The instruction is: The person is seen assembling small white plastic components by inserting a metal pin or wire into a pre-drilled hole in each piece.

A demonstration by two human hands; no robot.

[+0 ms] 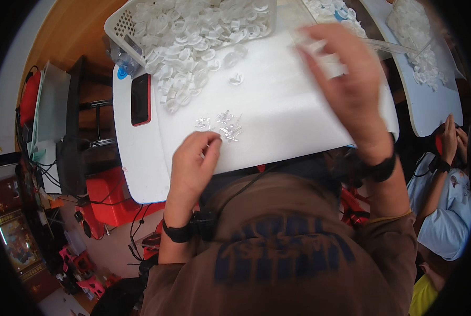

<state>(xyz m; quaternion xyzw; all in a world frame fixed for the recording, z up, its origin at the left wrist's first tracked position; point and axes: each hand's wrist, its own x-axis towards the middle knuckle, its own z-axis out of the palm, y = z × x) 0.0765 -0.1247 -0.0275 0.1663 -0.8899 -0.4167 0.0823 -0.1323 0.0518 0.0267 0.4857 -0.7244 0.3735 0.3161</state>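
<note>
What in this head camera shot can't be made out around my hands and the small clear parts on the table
- Right hand, head view: motion blur hides whatever it grips.
- Left hand: fingertips curl under, so a pinched piece cannot be confirmed.
- Small clear parts: too tiny and transparent to tell their shape.
- White basket: cut off by the top edge.
- Phone: screen dark, nothing readable.

Seemingly clear glossy plastic caps [193,37]
</note>
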